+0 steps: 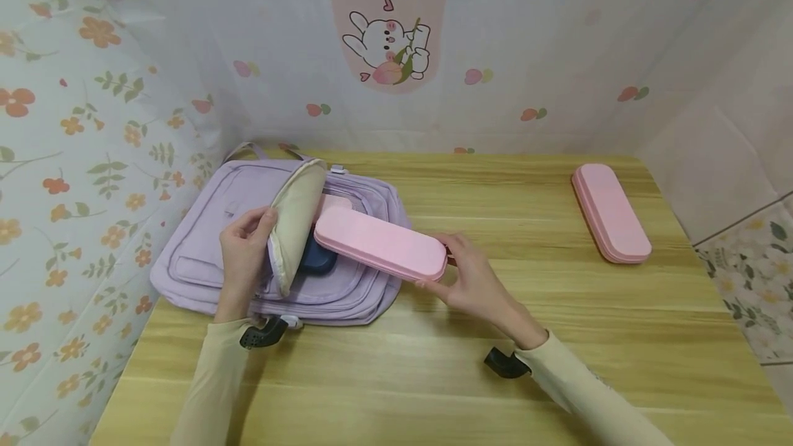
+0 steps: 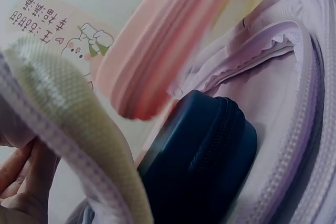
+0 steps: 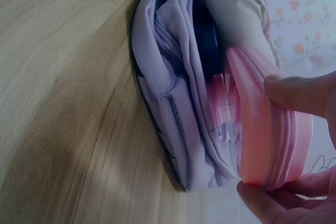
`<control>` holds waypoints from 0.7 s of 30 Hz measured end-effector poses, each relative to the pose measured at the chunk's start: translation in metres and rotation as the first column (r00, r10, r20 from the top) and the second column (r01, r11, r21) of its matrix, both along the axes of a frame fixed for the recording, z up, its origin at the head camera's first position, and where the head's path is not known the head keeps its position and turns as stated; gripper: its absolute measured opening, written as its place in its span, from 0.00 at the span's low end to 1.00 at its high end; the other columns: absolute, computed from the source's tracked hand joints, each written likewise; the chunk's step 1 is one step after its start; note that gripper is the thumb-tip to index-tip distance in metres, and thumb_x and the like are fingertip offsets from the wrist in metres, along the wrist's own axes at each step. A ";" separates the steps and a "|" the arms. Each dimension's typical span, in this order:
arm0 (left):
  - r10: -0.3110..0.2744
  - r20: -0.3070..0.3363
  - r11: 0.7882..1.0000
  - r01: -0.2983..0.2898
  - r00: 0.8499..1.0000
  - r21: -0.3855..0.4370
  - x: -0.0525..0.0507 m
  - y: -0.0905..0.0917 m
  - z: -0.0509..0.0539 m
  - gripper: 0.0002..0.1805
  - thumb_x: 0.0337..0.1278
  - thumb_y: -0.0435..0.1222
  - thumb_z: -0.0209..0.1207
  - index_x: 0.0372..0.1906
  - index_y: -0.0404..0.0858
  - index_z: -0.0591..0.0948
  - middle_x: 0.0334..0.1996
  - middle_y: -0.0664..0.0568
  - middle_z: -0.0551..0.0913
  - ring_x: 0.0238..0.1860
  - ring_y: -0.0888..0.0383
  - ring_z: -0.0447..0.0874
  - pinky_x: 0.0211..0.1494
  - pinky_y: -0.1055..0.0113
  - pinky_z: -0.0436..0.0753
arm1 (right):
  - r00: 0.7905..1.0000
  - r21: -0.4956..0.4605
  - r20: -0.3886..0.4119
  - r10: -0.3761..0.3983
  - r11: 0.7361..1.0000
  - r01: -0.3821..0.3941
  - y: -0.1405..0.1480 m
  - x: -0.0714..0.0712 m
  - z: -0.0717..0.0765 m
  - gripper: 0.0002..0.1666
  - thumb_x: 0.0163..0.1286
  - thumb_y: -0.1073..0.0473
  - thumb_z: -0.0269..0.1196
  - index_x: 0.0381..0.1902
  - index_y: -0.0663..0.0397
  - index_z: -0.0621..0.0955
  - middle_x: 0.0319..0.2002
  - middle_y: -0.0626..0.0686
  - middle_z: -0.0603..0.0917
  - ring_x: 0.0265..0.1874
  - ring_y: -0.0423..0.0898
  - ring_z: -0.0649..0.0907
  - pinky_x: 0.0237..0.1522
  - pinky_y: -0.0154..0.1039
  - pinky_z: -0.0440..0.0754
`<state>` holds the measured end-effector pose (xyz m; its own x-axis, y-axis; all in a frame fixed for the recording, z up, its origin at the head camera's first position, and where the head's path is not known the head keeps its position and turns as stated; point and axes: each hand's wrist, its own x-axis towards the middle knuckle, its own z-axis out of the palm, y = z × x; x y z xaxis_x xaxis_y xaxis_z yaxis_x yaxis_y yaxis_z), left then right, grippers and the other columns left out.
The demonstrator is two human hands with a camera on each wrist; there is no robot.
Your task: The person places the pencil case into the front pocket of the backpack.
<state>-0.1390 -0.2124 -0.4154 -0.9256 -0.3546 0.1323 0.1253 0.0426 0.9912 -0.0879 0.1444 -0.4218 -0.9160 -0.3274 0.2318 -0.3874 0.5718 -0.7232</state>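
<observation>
Right hand (image 1: pixel 476 284) over table (image 1: pixel 508 215), patterned backdrop (image 1: pixel 526 40)

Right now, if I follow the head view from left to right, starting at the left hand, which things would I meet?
Left hand, cream-lined bag flap, first pink case, right hand gripping that case's end, second pink case.

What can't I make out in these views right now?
Head: most of the dark blue case, behind the flap and held pink case.
Head: what the pink item in the bag is, mostly covered.
Left wrist: the held pink case's far end, cut by the top edge.
Right wrist: part of the right hand, past the right edge.
</observation>
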 end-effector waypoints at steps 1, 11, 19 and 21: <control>-0.001 -0.002 1.000 0.001 1.000 -0.002 0.000 0.000 0.001 0.04 0.65 0.34 0.65 0.39 0.39 0.88 0.29 0.63 0.89 0.30 0.69 0.84 0.37 0.79 0.82 | 1.000 -0.006 0.005 0.005 1.000 -0.005 0.000 0.000 -0.001 0.44 0.51 0.55 0.81 0.64 0.62 0.75 0.55 0.57 0.80 0.54 0.50 0.82 0.54 0.43 0.86; 0.022 -0.062 1.000 -0.023 0.998 -0.015 0.001 0.007 0.013 0.03 0.64 0.33 0.65 0.37 0.41 0.89 0.27 0.64 0.89 0.23 0.71 0.82 0.31 0.79 0.81 | 1.000 -0.201 0.002 0.030 0.979 -0.029 -0.004 -0.003 -0.007 0.47 0.47 0.62 0.83 0.64 0.60 0.74 0.58 0.56 0.79 0.58 0.52 0.81 0.57 0.37 0.83; 0.028 -0.120 0.995 -0.016 0.992 0.094 -0.001 0.012 0.019 0.07 0.63 0.30 0.65 0.33 0.44 0.89 0.26 0.60 0.89 0.23 0.70 0.83 0.31 0.78 0.82 | 0.998 -0.285 -0.057 0.039 0.957 -0.054 -0.011 -0.007 -0.009 0.45 0.46 0.65 0.83 0.63 0.61 0.76 0.58 0.57 0.79 0.58 0.53 0.82 0.58 0.37 0.83; 0.029 -0.133 0.994 -0.015 0.991 0.107 -0.002 0.013 0.020 0.07 0.62 0.29 0.65 0.33 0.44 0.89 0.27 0.59 0.89 0.25 0.70 0.83 0.32 0.78 0.82 | 0.997 -0.286 -0.071 0.039 0.957 -0.058 -0.013 -0.008 -0.009 0.45 0.46 0.67 0.83 0.62 0.61 0.76 0.57 0.57 0.80 0.58 0.53 0.82 0.58 0.37 0.83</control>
<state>-0.1407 -0.1995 -0.3955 -0.8938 -0.3932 0.2157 0.2579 -0.0571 0.9645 -0.0963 0.1314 -0.4311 -0.8809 -0.2818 0.3803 -0.4603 0.3229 -0.8270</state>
